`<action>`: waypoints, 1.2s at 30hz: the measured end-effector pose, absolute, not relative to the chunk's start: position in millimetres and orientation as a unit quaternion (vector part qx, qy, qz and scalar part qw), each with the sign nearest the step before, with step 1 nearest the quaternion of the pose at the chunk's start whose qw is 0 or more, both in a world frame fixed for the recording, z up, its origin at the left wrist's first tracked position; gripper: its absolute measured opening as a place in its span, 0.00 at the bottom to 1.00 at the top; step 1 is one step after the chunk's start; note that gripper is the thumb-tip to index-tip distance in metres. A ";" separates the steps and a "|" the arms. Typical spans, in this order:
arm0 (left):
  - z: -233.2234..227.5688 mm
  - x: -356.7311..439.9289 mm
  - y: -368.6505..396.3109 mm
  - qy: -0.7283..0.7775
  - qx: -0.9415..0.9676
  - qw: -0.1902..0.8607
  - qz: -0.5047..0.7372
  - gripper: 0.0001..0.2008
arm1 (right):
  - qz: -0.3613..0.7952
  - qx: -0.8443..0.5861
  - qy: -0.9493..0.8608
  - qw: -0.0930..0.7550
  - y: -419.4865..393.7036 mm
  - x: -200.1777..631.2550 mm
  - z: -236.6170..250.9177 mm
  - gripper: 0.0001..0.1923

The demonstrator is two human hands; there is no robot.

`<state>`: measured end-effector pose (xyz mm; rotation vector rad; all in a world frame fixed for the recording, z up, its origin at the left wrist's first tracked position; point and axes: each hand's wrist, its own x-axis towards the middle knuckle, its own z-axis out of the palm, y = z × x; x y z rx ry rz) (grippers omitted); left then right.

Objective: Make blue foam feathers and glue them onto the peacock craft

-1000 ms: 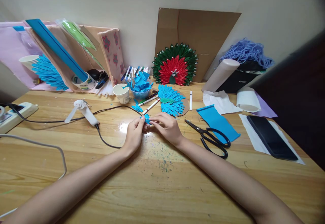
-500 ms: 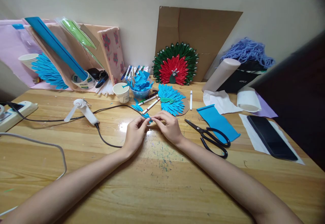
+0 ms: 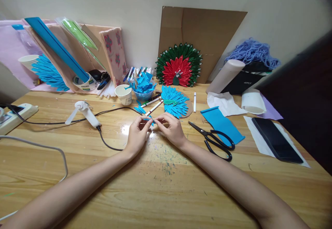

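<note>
- The left hand (image 3: 137, 136) and the right hand (image 3: 169, 129) meet above the middle of the wooden worktop (image 3: 160, 191), fingertips drawn together.
- Both hands pinch a small blue paper piece (image 3: 149, 119) between thumb and forefinger; the piece sits between the two sets of fingertips, just above the worktop, and is mostly hidden by them.
- Just beyond the hands lies a blue paper fan (image 3: 174, 105) of layered petals with a green shape at its centre, flat on the worktop.
- A red-capped marker (image 3: 154, 108) lies slanted just beside the fan, close to the fingertips; more blue scraps lie next to it.
- A blue bowl of paper pieces (image 3: 143, 88) stands behind, beside a white paper cup (image 3: 124, 94).
- To the right of the right hand lie black scissors (image 3: 214, 141), blades apart, touching a blue paper strip (image 3: 221, 123).
- A white marker (image 3: 195, 101) lies near the fan's right edge.
- A red and green paper rosette (image 3: 178, 66) leans against a cardboard sheet (image 3: 204, 31) at the wall.
- Far right, a black phone (image 3: 277, 139) rests on white paper.
- To the left lies a white handheld fan (image 3: 84, 112) with a black cable running from it, and a power strip (image 3: 15, 115) at the edge.
</note>
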<state>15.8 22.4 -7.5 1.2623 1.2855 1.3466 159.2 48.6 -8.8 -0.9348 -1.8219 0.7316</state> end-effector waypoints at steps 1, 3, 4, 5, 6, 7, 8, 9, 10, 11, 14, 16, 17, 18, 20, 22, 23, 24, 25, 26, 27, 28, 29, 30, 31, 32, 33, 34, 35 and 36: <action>-7.0 15.9 22.1 0.516 0.509 0.430 0.538 0.11 | 0.299 -0.381 -0.742 0.463 48.6 159.3 -8.7 0.05; -5.7 16.3 21.1 0.516 0.517 0.431 0.530 0.10 | 0.299 -0.381 -0.743 0.461 48.8 159.5 -8.9 0.04; -5.0 16.6 20.5 0.516 0.521 0.431 0.525 0.10 | 0.299 -0.381 -0.743 0.462 49.1 159.7 -9.2 0.04; -4.5 17.0 20.0 0.518 0.526 0.431 0.520 0.10 | 0.296 -0.381 -0.744 0.463 49.3 159.7 -9.5 0.03; -4.1 17.4 19.5 0.521 0.529 0.428 0.515 0.10 | 0.293 -0.381 -0.744 0.464 49.4 159.7 -9.8 0.03; -4.0 17.7 19.1 0.524 0.532 0.423 0.513 0.10 | 0.289 -0.381 -0.745 0.465 49.5 159.6 -10.2 0.02; -4.1 17.9 18.8 0.528 0.534 0.417 0.512 0.10 | 0.285 -0.381 -0.746 0.465 49.4 159.4 -10.4 0.02; -4.4 18.0 18.6 0.530 0.536 0.411 0.513 0.10 | 0.280 -0.381 -0.748 0.465 49.3 159.1 -10.6 0.02; -4.9 17.9 18.5 0.532 0.537 0.406 0.513 0.10 | 0.273 -0.379 -0.752 0.465 49.1 158.7 -10.7 0.02; -5.4 17.8 18.4 0.534 0.537 0.401 0.515 0.10 | 0.265 -0.379 -0.755 0.466 49.0 158.5 -10.6 0.02; -6.7 16.9 19.0 0.543 0.529 0.392 0.521 0.10 | 0.240 -0.381 -0.760 0.469 50.2 159.2 -9.9 0.02; -7.2 16.3 19.9 0.552 0.514 0.395 0.525 0.10 | 0.236 -0.395 -0.750 0.475 52.9 161.4 -9.3 0.03; -7.2 16.0 20.5 0.556 0.505 0.399 0.526 0.10 | 0.237 -0.403 -0.742 0.481 54.7 162.9 -9.1 0.04; -7.2 15.9 21.0 0.558 0.497 0.405 0.527 0.10 | 0.238 -0.410 -0.734 0.487 56.5 164.4 -9.0 0.04; -6.8 15.7 21.7 0.559 0.489 0.416 0.525 0.10 | 0.247 -0.410 -0.725 0.496 59.2 166.5 -8.8 0.04; -6.5 15.7 21.8 0.552 0.495 0.423 0.521 0.10 | 0.271 -0.389 -0.732 0.489 59.7 166.8 -8.8 0.03; -6.5 15.7 21.6 0.547 0.502 0.423 0.518 0.09 | 0.285 -0.377 -0.739 0.481 59.2 166.3 -8.8 0.02; -6.6 15.7 21.4 0.544 0.510 0.423 0.515 0.09 | 0.294 -0.367 -0.746 0.472 58.3 165.4 -8.9 0.02; -6.9 15.7 21.2 0.542 0.516 0.424 0.510 0.09 | 0.298 -0.359 -0.753 0.465 57.3 164.5 -9.1 0.02; -7.4 15.6 21.0 0.541 0.520 0.426 0.506 0.09 | 0.296 -0.356 -0.757 0.460 56.5 163.7 -9.2 0.02; -8.2 15.6 21.1 0.541 0.520 0.429 0.502 0.10 | 0.292 -0.356 -0.760 0.459 55.8 163.1 -9.3 0.02; -9.0 15.6 21.3 0.542 0.519 0.434 0.498 0.10 | 0.288 -0.358 -0.759 0.461 55.5 162.8 -9.4 0.02; -9.9 15.5 21.6 0.542 0.517 0.438 0.497 0.11 | 0.286 -0.359 -0.757 0.465 55.5 162.7 -9.4 0.02; -10.6 15.5 22.0 0.542 0.515 0.442 0.496 0.11 | 0.286 -0.361 -0.754 0.469 55.8 162.9 -9.4 0.02; -11.0 15.6 22.4 0.541 0.513 0.447 0.495 0.12 | 0.287 -0.362 -0.749 0.475 56.1 163.1 -9.3 0.03; -10.9 15.7 22.7 0.540 0.511 0.454 0.492 0.12 | 0.287 -0.362 -0.745 0.481 56.5 163.3 -9.2 0.03; -10.4 15.8 22.8 0.536 0.510 0.462 0.489 0.12 | 0.288 -0.361 -0.743 0.485 56.8 163.5 -9.1 0.03; -9.5 16.0 22.8 0.531 0.510 0.472 0.486 0.12 | 0.289 -0.358 -0.742 0.488 57.0 163.6 -9.1 0.03; -8.2 16.2 22.7 0.524 0.510 0.482 0.483 0.11 | 0.290 -0.356 -0.743 0.488 57.1 163.5 -9.3 0.03; -6.7 16.4 22.4 0.516 0.511 0.491 0.482 0.11 | 0.289 -0.355 -0.745 0.486 57.0 163.4 -9.6 0.03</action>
